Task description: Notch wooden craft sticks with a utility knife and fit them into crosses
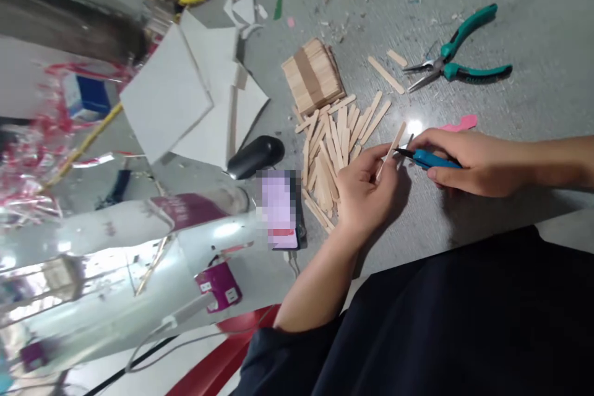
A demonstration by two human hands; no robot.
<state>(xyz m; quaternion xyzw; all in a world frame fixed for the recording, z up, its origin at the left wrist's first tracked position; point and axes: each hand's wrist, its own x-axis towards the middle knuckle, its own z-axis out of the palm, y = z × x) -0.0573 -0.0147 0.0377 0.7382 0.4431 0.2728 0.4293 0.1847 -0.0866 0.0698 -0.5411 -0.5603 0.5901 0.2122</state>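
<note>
My left hand (366,189) pinches a thin wooden craft stick (392,147) between thumb and fingers, its upper end pointing away from me. In my right hand (473,158) are small blue-handled pliers (432,159). Their dark jaws are parted, and one tip meets the stick just above my left thumb. Whether the jaws enclose the stick, I cannot tell. A loose heap of craft sticks (330,151) lies beside and partly behind my left hand. Beyond the heap sits a banded bundle of sticks (313,76).
Green-handled long-nose pliers (448,62) lie open at the upper right, near loose sticks (386,74). A pink piece (461,124) is beside my right hand. Left of the heap are a phone (281,210), a black mouse-shaped object (257,156) and white boards (167,96).
</note>
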